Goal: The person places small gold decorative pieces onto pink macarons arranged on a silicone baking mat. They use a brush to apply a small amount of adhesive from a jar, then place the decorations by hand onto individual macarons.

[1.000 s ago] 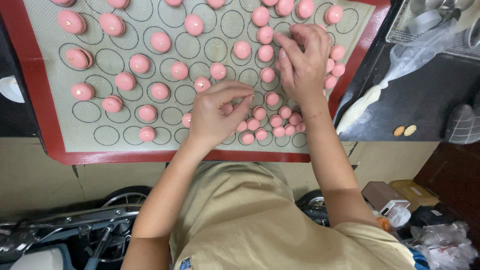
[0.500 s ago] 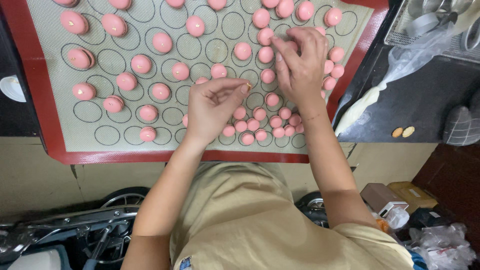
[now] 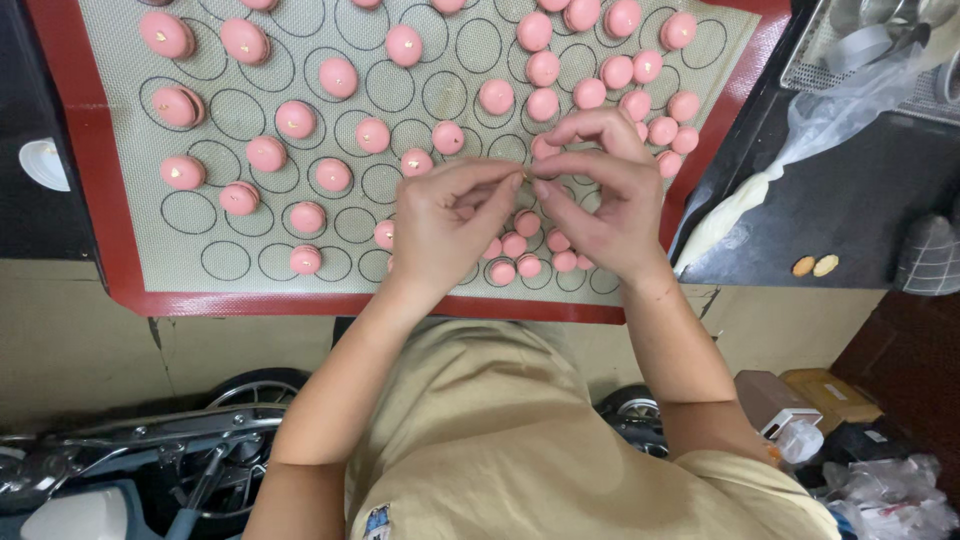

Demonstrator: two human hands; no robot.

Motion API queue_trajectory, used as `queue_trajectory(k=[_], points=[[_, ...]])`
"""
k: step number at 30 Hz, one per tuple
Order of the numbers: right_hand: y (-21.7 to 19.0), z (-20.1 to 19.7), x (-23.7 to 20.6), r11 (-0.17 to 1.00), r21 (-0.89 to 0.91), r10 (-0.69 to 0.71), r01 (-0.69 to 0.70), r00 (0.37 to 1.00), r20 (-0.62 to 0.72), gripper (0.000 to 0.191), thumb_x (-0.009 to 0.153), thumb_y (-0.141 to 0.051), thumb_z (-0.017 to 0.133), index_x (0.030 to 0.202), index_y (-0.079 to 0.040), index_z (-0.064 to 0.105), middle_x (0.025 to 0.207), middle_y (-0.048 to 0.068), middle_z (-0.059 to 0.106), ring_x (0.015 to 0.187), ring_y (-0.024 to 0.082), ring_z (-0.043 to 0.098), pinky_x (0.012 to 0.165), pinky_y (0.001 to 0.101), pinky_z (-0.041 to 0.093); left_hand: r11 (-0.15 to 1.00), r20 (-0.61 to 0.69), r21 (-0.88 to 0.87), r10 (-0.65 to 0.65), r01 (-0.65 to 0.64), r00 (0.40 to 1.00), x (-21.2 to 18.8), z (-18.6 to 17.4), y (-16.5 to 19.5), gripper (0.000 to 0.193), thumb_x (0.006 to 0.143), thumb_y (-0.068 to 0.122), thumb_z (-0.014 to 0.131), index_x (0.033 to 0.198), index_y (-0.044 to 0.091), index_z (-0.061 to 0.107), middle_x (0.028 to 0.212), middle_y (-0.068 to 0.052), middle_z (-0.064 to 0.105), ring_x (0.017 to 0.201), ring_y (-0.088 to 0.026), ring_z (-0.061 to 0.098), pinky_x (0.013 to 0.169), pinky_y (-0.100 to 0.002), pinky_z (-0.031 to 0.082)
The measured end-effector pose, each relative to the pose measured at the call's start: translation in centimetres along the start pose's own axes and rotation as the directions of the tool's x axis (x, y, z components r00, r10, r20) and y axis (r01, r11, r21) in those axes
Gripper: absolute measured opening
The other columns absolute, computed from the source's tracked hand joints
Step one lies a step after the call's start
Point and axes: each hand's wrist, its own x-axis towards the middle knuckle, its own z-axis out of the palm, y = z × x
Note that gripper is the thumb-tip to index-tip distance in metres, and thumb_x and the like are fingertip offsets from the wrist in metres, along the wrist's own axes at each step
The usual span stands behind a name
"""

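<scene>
Over the near edge of the grey silicone baking mat with a red border and printed black circles (image 3: 130, 270), both hands meet at centre frame. Left hand (image 3: 445, 225): fingers curled, thumb and forefinger drawn together at the tips, pointing toward 3 o'clock. Right hand (image 3: 605, 195): thumb and forefinger likewise pinched, pointing toward 9 o'clock, remaining fingers arched above. The two pinches touch tip to tip; a very small gold-coloured fleck (image 3: 527, 177) shows between them, too small to identify.

Directly beneath the hands, at 6 o'clock from the fingertips, lies a tight cluster of small round pink macaron shells (image 3: 515, 245), touching one another. A second dense group of pink shells (image 3: 640, 75) sits at 1 o'clock from the right hand. Larger pink macarons (image 3: 295, 118), several bearing a small gold speck on top, are spread over the mat from 9 to 11 o'clock of the left hand, well apart from each other.

At 3 o'clock, off the mat, a clear plastic piping bag with cream-coloured filling (image 3: 740, 205) lies on a dark counter (image 3: 860, 190). Two small tan oval pieces (image 3: 815, 266) rest near it at 4 o'clock.
</scene>
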Motion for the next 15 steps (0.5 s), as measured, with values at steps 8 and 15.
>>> queue_trajectory(k=[8, 15], points=[[-0.06, 0.23, 0.4, 1.0, -0.005, 0.018, -0.018, 1.0, 0.018, 0.019, 0.083, 0.006, 0.079, 0.1, -0.003, 0.075, 0.115, 0.007, 0.063, 0.112, 0.019, 0.06, 0.099, 0.0327, 0.052, 0.98, -0.011, 0.174, 0.099, -0.096, 0.995, 0.21, -0.05, 0.96, 0.015, 0.096, 0.004, 0.072, 0.111, 0.001, 0.074, 0.1, -0.008, 0.077, 0.076, -0.008, 0.071, 0.062, -0.021, 0.056], [-0.36, 0.34, 0.65, 0.996, -0.09, -0.029, 0.029, 1.0, 0.002, 0.017, 0.082, 0.006, 0.08, 0.096, -0.003, 0.074, 0.11, 0.006, 0.065, 0.107, 0.019, 0.061, 0.095, 0.0313, 0.051, 0.968, -0.044, 0.227, 0.12, -0.107, 0.992, 0.32, 0.16, 0.96, 0.015, 0.095, 0.005, 0.073, 0.11, 0.001, 0.075, 0.098, -0.008, 0.077, 0.071, -0.008, 0.071, 0.059, -0.022, 0.054]])
